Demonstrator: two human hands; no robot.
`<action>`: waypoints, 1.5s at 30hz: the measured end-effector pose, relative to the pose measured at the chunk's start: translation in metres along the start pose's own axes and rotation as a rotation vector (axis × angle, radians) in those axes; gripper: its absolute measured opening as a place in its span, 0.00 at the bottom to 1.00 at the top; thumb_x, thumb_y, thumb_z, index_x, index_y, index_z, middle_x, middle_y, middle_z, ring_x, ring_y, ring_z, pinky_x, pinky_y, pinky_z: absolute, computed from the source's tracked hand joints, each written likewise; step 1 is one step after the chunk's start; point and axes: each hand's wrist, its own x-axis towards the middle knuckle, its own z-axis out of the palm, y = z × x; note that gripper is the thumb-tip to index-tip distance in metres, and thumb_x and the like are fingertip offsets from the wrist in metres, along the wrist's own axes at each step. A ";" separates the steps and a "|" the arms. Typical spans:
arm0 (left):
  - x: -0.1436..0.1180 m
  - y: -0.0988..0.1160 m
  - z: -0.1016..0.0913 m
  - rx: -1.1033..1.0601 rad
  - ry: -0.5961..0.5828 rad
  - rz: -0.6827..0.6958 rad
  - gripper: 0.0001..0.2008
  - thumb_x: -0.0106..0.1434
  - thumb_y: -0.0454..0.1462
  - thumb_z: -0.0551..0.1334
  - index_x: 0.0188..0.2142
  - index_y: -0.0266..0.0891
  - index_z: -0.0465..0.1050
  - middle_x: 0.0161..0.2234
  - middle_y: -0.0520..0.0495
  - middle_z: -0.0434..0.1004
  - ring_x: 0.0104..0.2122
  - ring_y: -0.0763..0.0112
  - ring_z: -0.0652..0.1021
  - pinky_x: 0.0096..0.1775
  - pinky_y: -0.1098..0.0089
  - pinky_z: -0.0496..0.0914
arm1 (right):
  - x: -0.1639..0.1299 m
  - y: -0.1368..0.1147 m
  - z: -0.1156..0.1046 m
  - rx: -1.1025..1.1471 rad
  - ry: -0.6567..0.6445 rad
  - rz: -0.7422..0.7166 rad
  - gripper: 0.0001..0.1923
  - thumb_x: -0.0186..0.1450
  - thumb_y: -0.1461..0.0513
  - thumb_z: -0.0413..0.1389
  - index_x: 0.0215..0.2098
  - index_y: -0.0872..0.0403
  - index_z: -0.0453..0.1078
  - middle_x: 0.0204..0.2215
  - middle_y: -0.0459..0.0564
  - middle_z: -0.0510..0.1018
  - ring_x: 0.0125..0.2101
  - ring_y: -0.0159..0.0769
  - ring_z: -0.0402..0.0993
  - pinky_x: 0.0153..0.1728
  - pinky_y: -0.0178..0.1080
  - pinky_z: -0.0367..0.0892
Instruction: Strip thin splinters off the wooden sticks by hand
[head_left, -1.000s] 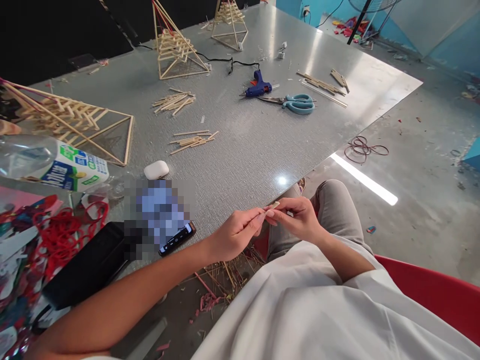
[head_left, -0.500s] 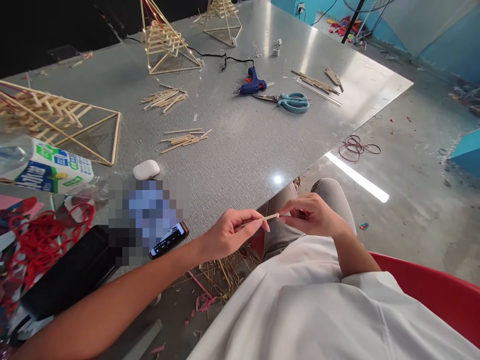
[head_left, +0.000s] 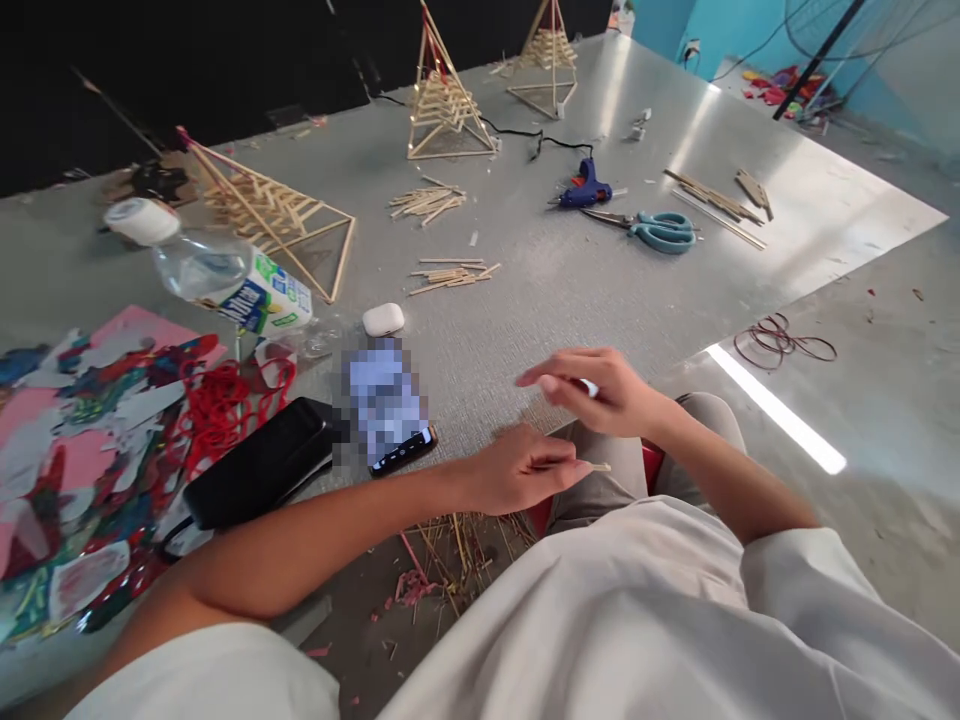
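My left hand pinches a thin wooden stick over my lap, its tip pointing right. Just above it, my right hand hovers at the table's edge. Its fingers are curled around a small object that shows only a white bit; I cannot tell what it is. The two hands are apart, and the right hand does not touch the stick. A small pile of cut sticks lies on the grey table further out.
A phone, black case, white earbud case, water bottle and red string lie at left. Stick pyramids, glue gun and scissors lie beyond. Stick scraps litter the floor.
The hands have separated: the right hand let go of the stick's end and rose toward the table, while the left hand dropped lower with the stick. The view swung left.
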 end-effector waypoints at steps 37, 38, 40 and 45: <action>-0.002 -0.003 0.006 0.026 0.023 0.079 0.11 0.73 0.38 0.60 0.36 0.36 0.78 0.20 0.56 0.66 0.20 0.78 0.61 0.25 0.75 0.58 | 0.126 0.070 0.101 -0.058 -0.202 -0.316 0.24 0.84 0.56 0.38 0.44 0.55 0.74 0.46 0.58 0.82 0.49 0.44 0.74 0.60 0.50 0.69; -0.002 -0.004 0.006 0.006 0.030 0.072 0.12 0.73 0.39 0.61 0.34 0.36 0.79 0.19 0.57 0.64 0.19 0.79 0.60 0.24 0.75 0.57 | 0.126 0.071 0.101 -0.056 -0.202 -0.313 0.24 0.85 0.56 0.38 0.44 0.55 0.74 0.46 0.58 0.82 0.49 0.44 0.74 0.59 0.50 0.69; -0.002 -0.006 0.007 -0.045 0.034 0.042 0.15 0.72 0.44 0.64 0.31 0.37 0.79 0.16 0.59 0.60 0.19 0.79 0.59 0.23 0.74 0.55 | 0.125 0.071 0.101 -0.055 -0.203 -0.309 0.25 0.85 0.56 0.38 0.44 0.54 0.74 0.46 0.58 0.82 0.48 0.44 0.74 0.59 0.50 0.69; -0.001 -0.010 0.007 -0.123 0.037 0.014 0.24 0.71 0.51 0.68 0.25 0.38 0.73 0.16 0.59 0.58 0.20 0.79 0.58 0.24 0.73 0.54 | 0.125 0.071 0.101 -0.064 -0.205 -0.320 0.25 0.85 0.56 0.37 0.43 0.55 0.73 0.44 0.58 0.82 0.46 0.44 0.73 0.58 0.50 0.69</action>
